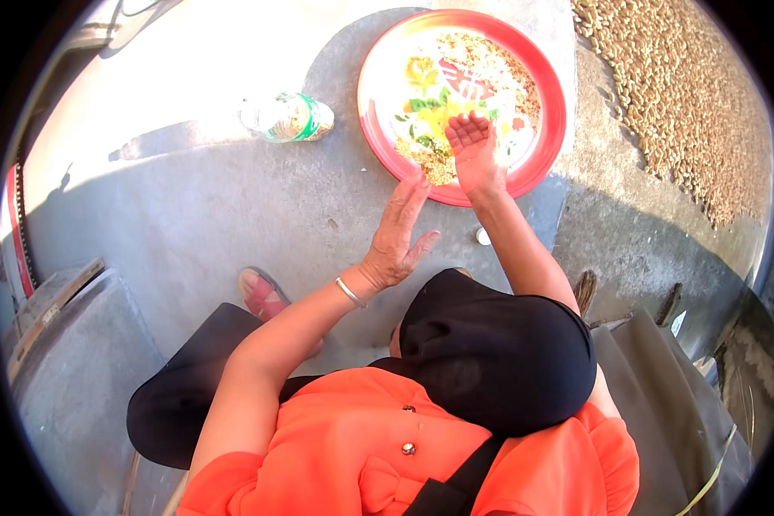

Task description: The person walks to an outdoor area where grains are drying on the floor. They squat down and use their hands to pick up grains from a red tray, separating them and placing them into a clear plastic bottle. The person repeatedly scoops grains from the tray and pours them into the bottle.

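A round tray with a red rim and a printed flower pattern lies on the concrete floor before me. Small seeds or grains lie at its near left side, and a paler, flaky heap spreads along its far right. My right hand is over the near part of the tray, palm up, fingers slightly curled, with nothing seen in it. My left hand reaches the near left rim with its fingertips, thumb apart, holding nothing. A clear plastic bottle with a green band lies on its side left of the tray, its contents partly visible.
A small white cap is on the floor beside my right forearm. Many peanut-like pods are spread over the concrete at the far right. A grey slab stands at the left, and a grey sheet at the lower right.
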Demonstrator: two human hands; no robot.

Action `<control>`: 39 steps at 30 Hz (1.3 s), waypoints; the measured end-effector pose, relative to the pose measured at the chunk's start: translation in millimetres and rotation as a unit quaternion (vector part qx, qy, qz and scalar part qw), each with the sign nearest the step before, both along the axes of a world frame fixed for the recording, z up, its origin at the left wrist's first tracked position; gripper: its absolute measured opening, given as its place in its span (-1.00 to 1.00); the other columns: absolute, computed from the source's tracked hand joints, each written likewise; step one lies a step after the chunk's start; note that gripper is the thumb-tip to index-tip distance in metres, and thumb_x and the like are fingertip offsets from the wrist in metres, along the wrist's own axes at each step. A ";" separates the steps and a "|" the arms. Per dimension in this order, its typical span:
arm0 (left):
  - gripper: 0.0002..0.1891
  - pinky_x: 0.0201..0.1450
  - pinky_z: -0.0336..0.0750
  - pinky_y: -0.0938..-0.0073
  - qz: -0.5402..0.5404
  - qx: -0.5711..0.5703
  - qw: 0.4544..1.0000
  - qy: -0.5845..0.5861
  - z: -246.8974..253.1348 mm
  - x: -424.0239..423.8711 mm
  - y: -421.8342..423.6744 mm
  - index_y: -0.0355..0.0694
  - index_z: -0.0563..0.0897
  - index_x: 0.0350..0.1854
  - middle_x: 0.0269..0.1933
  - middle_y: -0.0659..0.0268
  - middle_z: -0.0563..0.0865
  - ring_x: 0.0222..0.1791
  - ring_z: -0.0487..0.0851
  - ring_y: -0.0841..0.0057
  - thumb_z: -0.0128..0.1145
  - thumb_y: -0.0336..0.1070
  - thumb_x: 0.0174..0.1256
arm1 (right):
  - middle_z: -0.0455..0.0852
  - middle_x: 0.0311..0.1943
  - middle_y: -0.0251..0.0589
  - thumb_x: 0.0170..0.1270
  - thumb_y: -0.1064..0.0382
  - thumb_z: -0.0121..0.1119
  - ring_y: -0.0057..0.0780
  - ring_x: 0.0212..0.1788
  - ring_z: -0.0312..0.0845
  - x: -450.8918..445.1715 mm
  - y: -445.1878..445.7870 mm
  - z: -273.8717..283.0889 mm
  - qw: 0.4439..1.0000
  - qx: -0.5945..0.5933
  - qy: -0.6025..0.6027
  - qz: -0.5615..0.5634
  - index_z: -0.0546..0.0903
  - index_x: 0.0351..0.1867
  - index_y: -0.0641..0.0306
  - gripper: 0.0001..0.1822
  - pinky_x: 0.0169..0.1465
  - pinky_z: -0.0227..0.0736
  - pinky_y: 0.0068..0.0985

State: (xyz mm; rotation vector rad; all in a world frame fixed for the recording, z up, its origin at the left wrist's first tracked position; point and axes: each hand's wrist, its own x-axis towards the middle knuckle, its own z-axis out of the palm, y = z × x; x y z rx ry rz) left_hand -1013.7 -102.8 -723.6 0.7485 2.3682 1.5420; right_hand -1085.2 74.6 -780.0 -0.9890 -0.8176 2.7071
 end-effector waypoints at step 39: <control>-0.81 -0.18 0.42 0.61 0.265 0.108 0.913 -0.290 -72.8 -89.4 -11.3 -0.33 0.50 -0.09 -0.26 0.35 0.61 -0.26 0.49 0.69 0.00 -0.33 0.38 | 0.28 0.30 -0.05 0.24 0.08 0.13 -0.12 0.35 0.16 0.2 36.3 24.9 0.495 0.759 0.208 0.368 0.33 0.28 0.21 -0.41 0.33 0.16 -0.23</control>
